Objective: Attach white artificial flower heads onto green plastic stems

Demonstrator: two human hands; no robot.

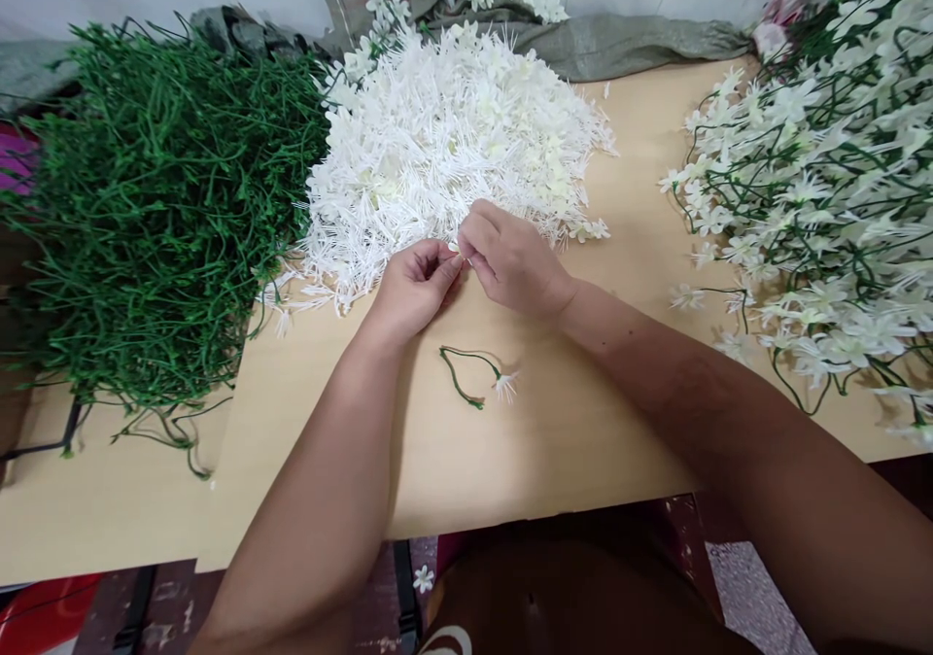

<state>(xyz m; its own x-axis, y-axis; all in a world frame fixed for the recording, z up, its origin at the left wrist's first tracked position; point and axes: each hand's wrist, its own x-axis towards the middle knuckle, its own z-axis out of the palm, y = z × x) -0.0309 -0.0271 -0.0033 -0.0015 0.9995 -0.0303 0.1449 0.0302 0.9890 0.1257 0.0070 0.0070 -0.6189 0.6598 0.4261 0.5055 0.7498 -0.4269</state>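
My left hand (419,289) and my right hand (512,258) meet at the front edge of a heap of white artificial flower pieces (452,140). Both are closed in a pinch, fingertips almost touching. A tiny white flower piece (453,246) shows between them; most of it is hidden by the fingers. On the table (510,470) just below my hands lies a bent green plastic stem (453,375) with a white stamen piece (504,386) at one end.
A large pile of green plastic stems (167,208) stands at the left. Assembled white flowers on stems (823,208) are heaped at the right. Grey-green cloth (619,45) runs along the wall behind. One white flower (423,578) is below the table's front edge.
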